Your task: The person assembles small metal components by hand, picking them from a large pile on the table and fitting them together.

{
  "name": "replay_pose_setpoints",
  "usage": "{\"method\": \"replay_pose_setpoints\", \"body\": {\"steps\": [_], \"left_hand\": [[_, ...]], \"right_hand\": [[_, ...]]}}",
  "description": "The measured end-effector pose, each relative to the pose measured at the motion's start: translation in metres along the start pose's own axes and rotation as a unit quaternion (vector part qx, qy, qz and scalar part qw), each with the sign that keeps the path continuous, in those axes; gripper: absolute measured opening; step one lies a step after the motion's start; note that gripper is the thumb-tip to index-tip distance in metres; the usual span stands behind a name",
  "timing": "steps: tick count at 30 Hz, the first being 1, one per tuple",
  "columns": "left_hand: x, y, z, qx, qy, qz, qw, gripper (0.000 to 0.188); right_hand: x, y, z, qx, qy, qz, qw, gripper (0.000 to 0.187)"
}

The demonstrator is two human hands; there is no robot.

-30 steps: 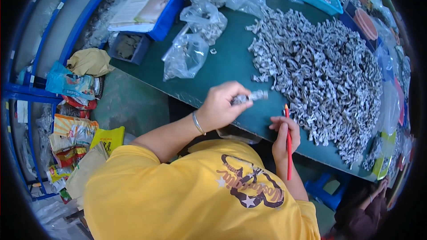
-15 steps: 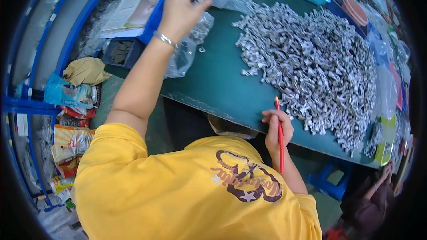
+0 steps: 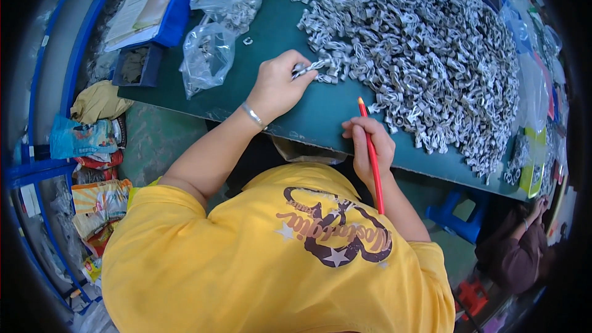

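Hundreds of small grey metal parts (image 3: 419, 55) lie heaped across the far and right side of the green table (image 3: 290, 37), and that heap looks barely dented, so by my judgement most of the sorting lies ahead. The left hand (image 3: 277, 86) reaches to the near left edge of the heap, its fingers (image 3: 302, 77) curled shut around a small cluster of parts (image 3: 311, 68), pinched between thumb and fingertips. The right hand (image 3: 370, 148) rests at the near edge of the table, fingers closed on a red pencil (image 3: 372, 154) that points up toward the heap, its tip just short of the nearest parts.

Toward the far left corner sit clear plastic bags (image 3: 213, 37), at least two, which seem to hold some of the same parts; how full they are is hard to tell through the crumpled film. One stray part (image 3: 248, 41) lies alone beside them. A blue tray with papers (image 3: 160, 6) stands at the left edge. If the bags take the finished work, only a small share is done.
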State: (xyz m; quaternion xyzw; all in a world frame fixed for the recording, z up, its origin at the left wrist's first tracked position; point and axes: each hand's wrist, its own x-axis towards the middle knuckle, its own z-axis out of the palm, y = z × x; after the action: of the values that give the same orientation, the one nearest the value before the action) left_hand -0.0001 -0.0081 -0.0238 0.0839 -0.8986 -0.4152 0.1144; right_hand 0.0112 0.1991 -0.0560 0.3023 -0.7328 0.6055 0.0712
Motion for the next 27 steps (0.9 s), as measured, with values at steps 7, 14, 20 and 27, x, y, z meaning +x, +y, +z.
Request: {"method": "replay_pose_setpoints", "body": {"steps": [7,14,20,27], "left_hand": [[-0.048,0.005,0.009,-0.114,-0.027,0.101,0.988,0.014],[-0.053,0.007,0.010,-0.167,-0.024,0.176,0.970,0.020],[-0.059,0.013,0.004,-0.217,-0.086,0.054,0.971,0.024],[-0.059,0.015,0.001,-0.221,-0.096,0.099,0.965,0.023]], "right_hand": [[0.011,0.000,0.010,0.129,0.040,0.193,0.972,0.018],[0.008,-0.008,-0.002,0.314,0.014,0.205,0.927,0.019],[0.003,-0.011,-0.003,0.301,0.033,0.164,0.939,0.025],[0.001,-0.006,-0.006,0.365,-0.006,0.259,0.894,0.022]]}}
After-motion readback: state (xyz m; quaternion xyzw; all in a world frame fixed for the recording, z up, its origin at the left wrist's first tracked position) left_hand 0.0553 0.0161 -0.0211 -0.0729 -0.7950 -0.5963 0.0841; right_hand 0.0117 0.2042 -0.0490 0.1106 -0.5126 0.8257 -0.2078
